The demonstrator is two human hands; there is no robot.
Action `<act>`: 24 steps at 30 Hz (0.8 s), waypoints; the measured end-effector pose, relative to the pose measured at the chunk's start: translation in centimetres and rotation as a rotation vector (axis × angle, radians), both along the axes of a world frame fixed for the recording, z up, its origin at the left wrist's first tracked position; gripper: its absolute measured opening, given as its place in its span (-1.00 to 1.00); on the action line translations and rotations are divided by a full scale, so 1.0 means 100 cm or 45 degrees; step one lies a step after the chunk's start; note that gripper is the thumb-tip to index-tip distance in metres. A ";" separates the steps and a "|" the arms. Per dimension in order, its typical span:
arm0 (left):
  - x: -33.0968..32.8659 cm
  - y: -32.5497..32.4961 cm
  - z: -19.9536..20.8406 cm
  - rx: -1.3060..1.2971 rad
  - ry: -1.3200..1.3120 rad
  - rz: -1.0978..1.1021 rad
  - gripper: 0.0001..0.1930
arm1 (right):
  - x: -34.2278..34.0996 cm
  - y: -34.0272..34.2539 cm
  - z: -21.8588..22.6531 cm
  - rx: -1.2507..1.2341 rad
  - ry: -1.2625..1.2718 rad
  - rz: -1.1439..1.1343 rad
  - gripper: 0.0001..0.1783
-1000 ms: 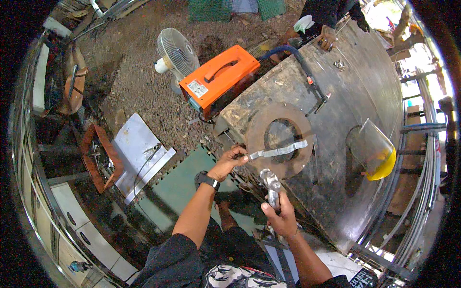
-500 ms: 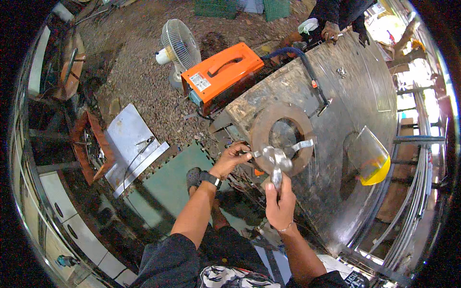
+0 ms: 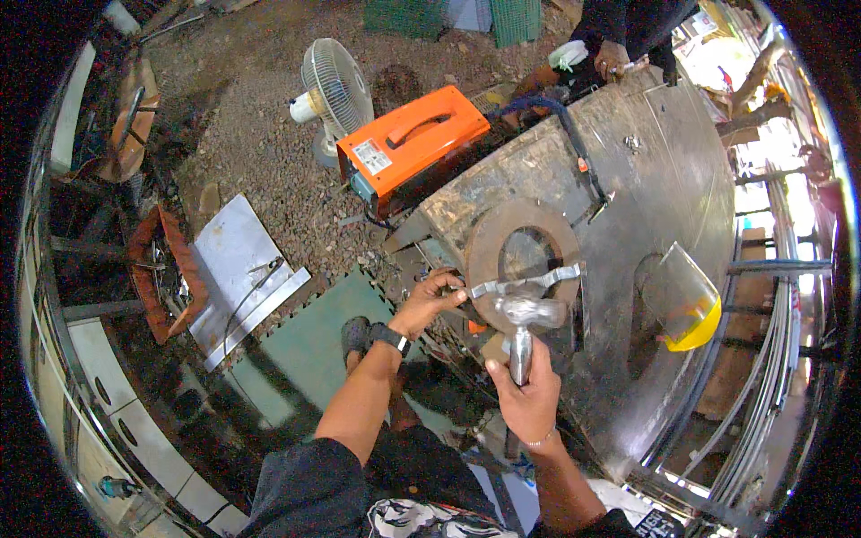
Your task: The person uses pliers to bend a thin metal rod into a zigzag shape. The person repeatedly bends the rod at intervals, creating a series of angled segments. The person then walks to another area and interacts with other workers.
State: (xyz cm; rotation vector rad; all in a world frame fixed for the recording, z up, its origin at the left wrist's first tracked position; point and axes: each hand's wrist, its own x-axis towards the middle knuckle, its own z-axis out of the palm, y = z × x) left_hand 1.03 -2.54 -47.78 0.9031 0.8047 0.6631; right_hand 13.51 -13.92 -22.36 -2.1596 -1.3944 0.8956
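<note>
A bent metal strip (image 3: pixel 558 273) lies across a thick rusty steel ring (image 3: pixel 485 235) on the metal workbench (image 3: pixel 655 193). My left hand (image 3: pixel 428 305) pinches the strip's left end between thumb and fingers, at the bench's near-left edge. Closed around its handle, my right hand (image 3: pixel 531 394) grips a shiny metal hammer (image 3: pixel 531 312). The hammer's head, somewhat blurred, hangs just on my side of the strip and over the near part of the ring. Whether it touches anything, I cannot tell.
An orange welding machine (image 3: pixel 421 139) stands beyond the bench's left edge, with a fan (image 3: pixel 336 85) behind it. A clear face shield with a yellow part (image 3: pixel 695 327) rests at the right. A cable (image 3: pixel 574 134) crosses the far bench, near another person's hand (image 3: pixel 613 59).
The hammer head has moved toward me, off the strip's middle, which now shows. My left hand stays at the strip's end. The other person's hand has shifted slightly.
</note>
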 end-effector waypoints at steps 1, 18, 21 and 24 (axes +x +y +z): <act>-0.001 -0.002 0.007 -0.061 -0.081 -0.029 -0.62 | 0.002 -0.009 -0.006 0.114 -0.029 0.019 -0.37; -0.001 -0.001 0.015 0.138 -0.060 0.039 -0.72 | -0.006 0.000 -0.062 0.406 -0.060 0.141 -0.34; 0.001 -0.002 0.018 0.111 -0.049 0.049 -0.71 | -0.003 -0.016 -0.068 0.625 -0.129 0.164 -0.31; -0.001 -0.003 0.016 0.118 -0.013 0.075 -0.72 | 0.000 -0.005 -0.079 0.296 -0.192 0.200 -0.29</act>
